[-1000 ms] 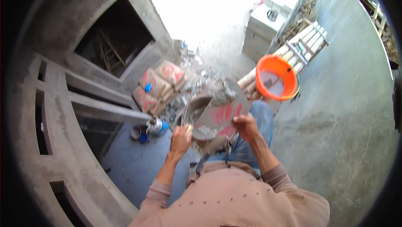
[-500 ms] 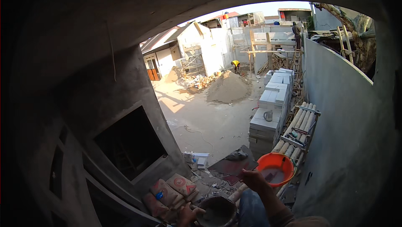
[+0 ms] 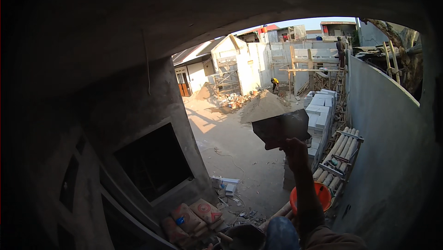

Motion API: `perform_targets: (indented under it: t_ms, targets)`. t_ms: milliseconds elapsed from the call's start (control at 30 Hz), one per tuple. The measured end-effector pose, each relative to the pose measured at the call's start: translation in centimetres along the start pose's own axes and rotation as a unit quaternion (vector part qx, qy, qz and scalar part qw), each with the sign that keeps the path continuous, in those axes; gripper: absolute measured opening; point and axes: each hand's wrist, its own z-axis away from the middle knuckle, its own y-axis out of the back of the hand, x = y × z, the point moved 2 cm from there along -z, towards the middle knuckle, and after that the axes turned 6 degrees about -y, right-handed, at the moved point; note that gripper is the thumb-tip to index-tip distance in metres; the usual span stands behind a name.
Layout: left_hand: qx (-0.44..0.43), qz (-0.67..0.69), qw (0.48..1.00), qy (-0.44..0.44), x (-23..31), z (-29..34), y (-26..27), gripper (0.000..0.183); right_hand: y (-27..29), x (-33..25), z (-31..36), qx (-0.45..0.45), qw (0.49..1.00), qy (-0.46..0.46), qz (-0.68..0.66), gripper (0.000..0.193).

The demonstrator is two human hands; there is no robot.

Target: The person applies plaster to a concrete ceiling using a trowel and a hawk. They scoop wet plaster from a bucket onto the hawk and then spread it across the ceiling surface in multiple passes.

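My right hand (image 3: 295, 151) is raised in front of me, fingers closed on the edge or grip of a plastering trowel (image 3: 281, 127). The trowel is a wide dark plate with angled corners, its broad side facing me. No mortar shows on this side. At the bottom edge, a dark bucket (image 3: 249, 237) stands beside my blue-clad knee (image 3: 281, 234). A short pale handle (image 3: 224, 237) sticks out over its rim. Only a sliver of my left hand (image 3: 210, 247) shows near that handle; its fingers are hidden. Behind my right forearm is an orange basin (image 3: 323, 195).
Paper sacks (image 3: 196, 217) lie at lower left below a dark window opening (image 3: 154, 162). A bamboo platform (image 3: 339, 155) runs along the right wall (image 3: 383, 111). Pale blocks (image 3: 320, 107) are stacked beyond. Two people work far off, one in yellow (image 3: 275, 80) near a sand heap (image 3: 263, 104).
My right hand has lifted the trowel from beside the orange basin up and forward; the mortar lump on it no longer shows. My left hand has dropped mostly below the frame. The view has tilted up.
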Motion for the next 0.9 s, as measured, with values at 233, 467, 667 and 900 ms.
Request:
perform_targets:
  t_ms: [233,467,667,900]
  targets:
    - [-0.009,0.025,1.0,0.013,1.1,-0.9,-0.7,0.06,-1.8,-1.0,-1.8,0.055,0.998,0.034,0.002,0.007]
    - [-0.024,0.029,0.999,0.013,1.7,-0.7,-1.9,0.061,-4.9,-2.5,-4.3,0.071,0.987,0.144,0.016,0.018]
    - [-0.016,0.038,0.999,0.012,0.9,0.2,-2.3,0.062,-9.6,-3.9,-8.0,0.067,0.971,0.226,0.037,0.022]
    - [0.018,0.054,0.998,0.034,0.9,1.0,1.6,0.063,-13.5,-6.9,-17.3,0.136,0.918,0.345,0.14,0.022]
